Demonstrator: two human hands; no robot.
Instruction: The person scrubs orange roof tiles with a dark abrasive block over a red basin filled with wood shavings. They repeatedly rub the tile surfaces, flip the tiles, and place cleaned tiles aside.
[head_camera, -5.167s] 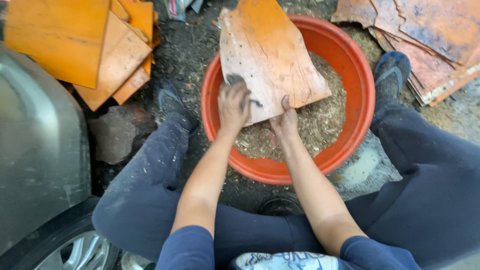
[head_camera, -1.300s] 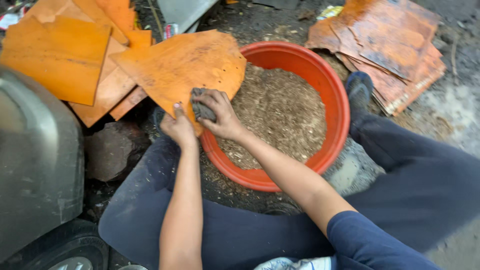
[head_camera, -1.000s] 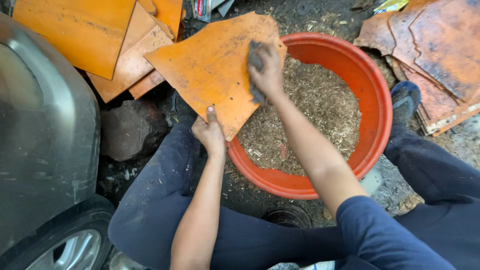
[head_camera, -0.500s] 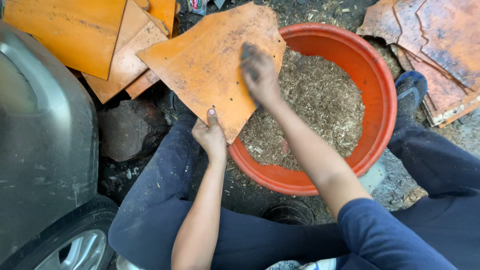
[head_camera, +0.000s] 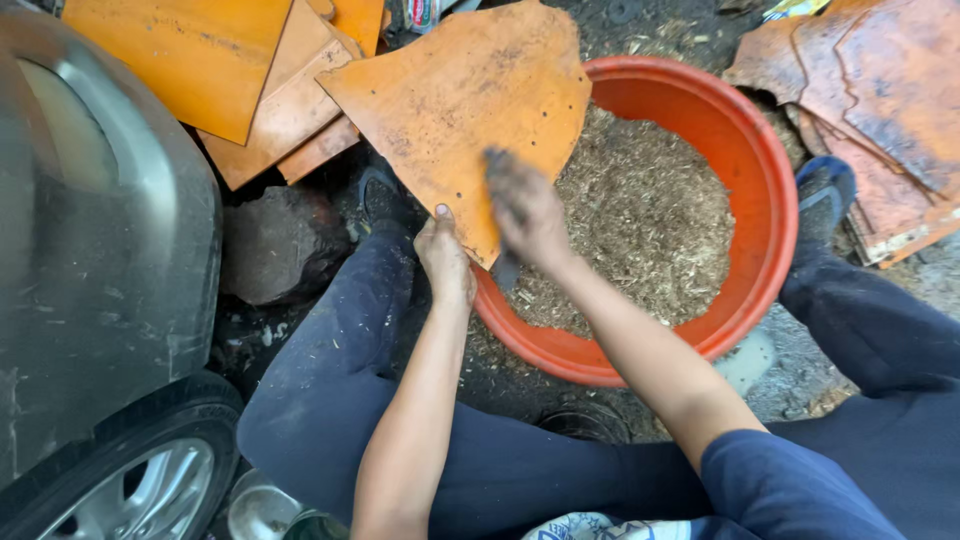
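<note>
Orange sheet (head_camera: 460, 110): flat, thin, irregular outline with torn-looking edges, dull orange face mottled with dark grime and a few small dark specks or holes. It is held tilted, its lower corner over the near-left rim of the red basin (head_camera: 765, 190), the rest reaching up and left past the basin.

Left hand (head_camera: 445, 262): closed on the sheet's lower edge, thumb on top, fingers under and out of sight.

Right hand (head_camera: 525, 205): laid on the sheet's face near the same corner, blurred. A dark flat piece (head_camera: 505, 270) shows below the palm; whether the fingers grip it, cannot tell.

Basin: round, wide, filled most of the way with pale tan shavings and chaff (head_camera: 650, 215). It sits on the ground between the person's legs in dark blue trousers (head_camera: 330, 380); a dark shoe (head_camera: 825, 195) rests just beside its right rim.

Surroundings: outdoors, dark dirty ground (head_camera: 640, 20) with litter. A stack of cleaner orange sheets (head_camera: 220, 60) lies upper left; a heap of darker, stained sheets (head_camera: 870, 90) upper right. A rough stone (head_camera: 285, 245) sits near the left knee. A grey car body (head_camera: 95, 250) and wheel (head_camera: 135, 490) fill the left edge.
</note>
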